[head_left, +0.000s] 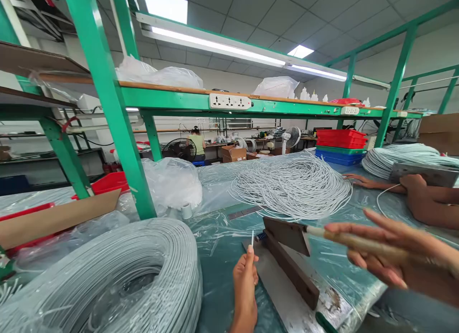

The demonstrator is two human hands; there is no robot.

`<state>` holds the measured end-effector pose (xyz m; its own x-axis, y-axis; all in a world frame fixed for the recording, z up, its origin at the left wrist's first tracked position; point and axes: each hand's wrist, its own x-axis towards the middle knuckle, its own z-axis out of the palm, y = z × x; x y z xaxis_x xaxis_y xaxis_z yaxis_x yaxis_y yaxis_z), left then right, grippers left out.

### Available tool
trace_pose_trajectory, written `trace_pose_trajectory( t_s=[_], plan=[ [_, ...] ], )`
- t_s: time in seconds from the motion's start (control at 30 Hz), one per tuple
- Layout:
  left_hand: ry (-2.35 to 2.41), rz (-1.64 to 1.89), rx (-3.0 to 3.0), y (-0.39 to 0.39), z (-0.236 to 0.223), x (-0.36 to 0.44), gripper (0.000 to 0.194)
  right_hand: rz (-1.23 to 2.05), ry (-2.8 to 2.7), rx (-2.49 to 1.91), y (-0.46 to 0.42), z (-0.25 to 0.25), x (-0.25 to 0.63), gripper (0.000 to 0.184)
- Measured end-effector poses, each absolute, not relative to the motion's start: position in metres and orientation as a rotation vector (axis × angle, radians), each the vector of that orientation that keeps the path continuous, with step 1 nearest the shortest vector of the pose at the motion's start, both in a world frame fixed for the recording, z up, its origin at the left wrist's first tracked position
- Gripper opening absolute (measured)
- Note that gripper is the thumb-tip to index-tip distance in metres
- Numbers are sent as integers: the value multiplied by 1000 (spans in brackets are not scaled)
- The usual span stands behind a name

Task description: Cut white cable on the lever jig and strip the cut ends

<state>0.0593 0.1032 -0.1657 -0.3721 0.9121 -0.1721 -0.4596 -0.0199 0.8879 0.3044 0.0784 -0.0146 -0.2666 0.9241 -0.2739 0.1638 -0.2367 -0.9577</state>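
My left hand [245,285] is closed in a pinch, thumb uppermost, on a thin white wire [252,238] whose tip sticks up. Just right of it a bench cutter has a metal base plate [278,287], a dark upright bar [292,268] and a raised blade [287,232]. My right hand [390,247] loosely holds the cutter's yellowish lever handle [353,240], some fingers stretched along it and the thumb lifted. A large coil of white wire [179,261] lies left of my left hand. Behind the cutter spreads a loose heap of white wire [294,185].
At the right, another person's hand [414,182] is at a second metal blade [426,174], near more coiled wire [405,157]. A green post [118,118] and shelf [172,99] frame the bench. Stacked red and blue trays [339,139] stand behind.
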Motion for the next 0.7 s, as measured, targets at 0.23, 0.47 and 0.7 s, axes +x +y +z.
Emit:
trace_pose_trajectory(
  t_s=[0.23,0.47,0.7],
  plan=[
    [1164,1630,507,110,-178,55,70,1705,-1361,-711,170,45,226,70],
    [1166,1632,501,106,-174,57,72,1571,-1370,-759,259,31,144,76],
    [1198,1700,549,112,-182,61,71,1468,-1425,-943,280,10,101,68]
  ],
)
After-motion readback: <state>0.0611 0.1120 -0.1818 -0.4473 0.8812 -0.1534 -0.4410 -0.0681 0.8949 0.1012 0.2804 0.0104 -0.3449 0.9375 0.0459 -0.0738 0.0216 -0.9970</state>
